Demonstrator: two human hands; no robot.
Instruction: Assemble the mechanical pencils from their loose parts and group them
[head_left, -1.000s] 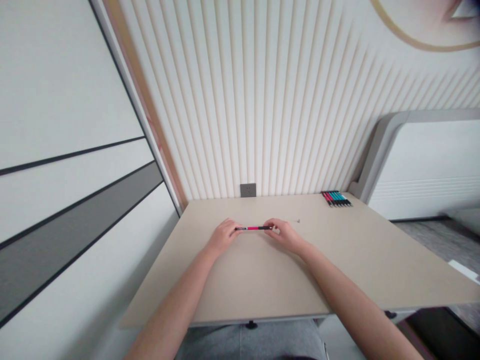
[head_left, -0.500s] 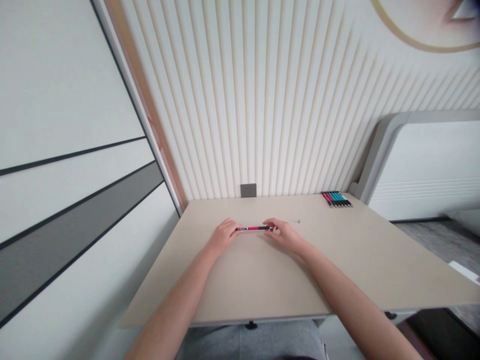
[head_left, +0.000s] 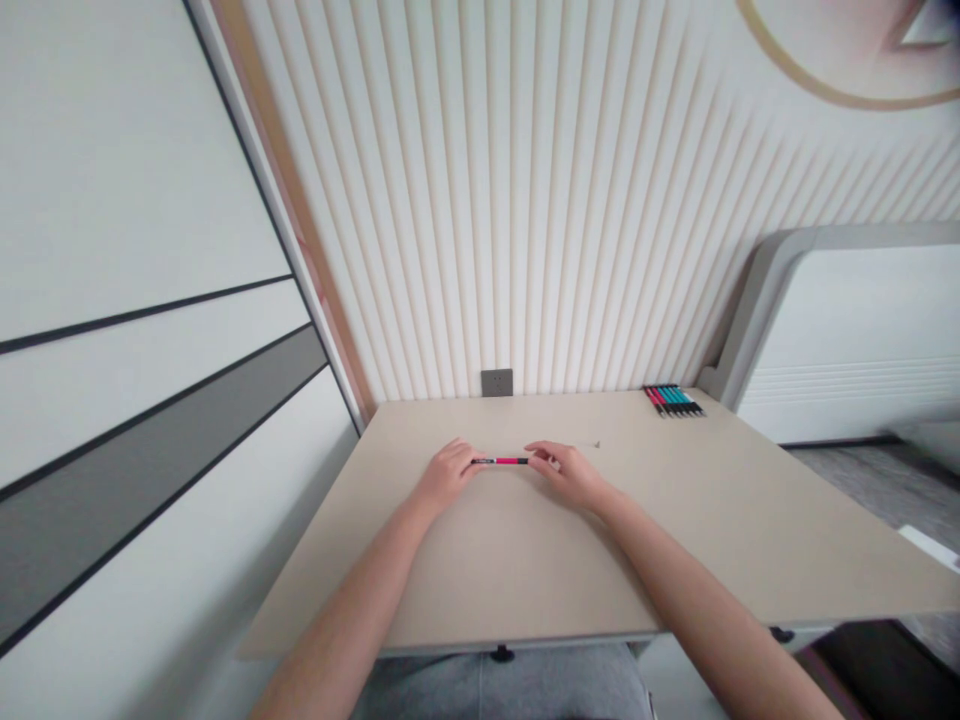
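Observation:
A slim black-and-pink pen (head_left: 511, 461) lies level between my two hands, just above or on the desk. My left hand (head_left: 448, 474) is closed, with thumb and fingers pinching the pen's black left end. At the other end, my right hand (head_left: 564, 472) has its thumb and bent fingers closed round the black grip part, hiding the tip. Just beyond my right hand, a thin clear piece with a small grey end (head_left: 597, 444) rests on the desk; its kind is too small to make out.
Several pens (head_left: 673, 400), pink and teal with black ends, lie side by side at the far right corner of the beige desk (head_left: 525, 560). A dark wall socket (head_left: 496, 382) sits behind the desk. To the left stands a white cabinet (head_left: 150, 480).
My right hand has slid slightly left along the pen, and its fingers now cover more of the black end. My left hand keeps its hold.

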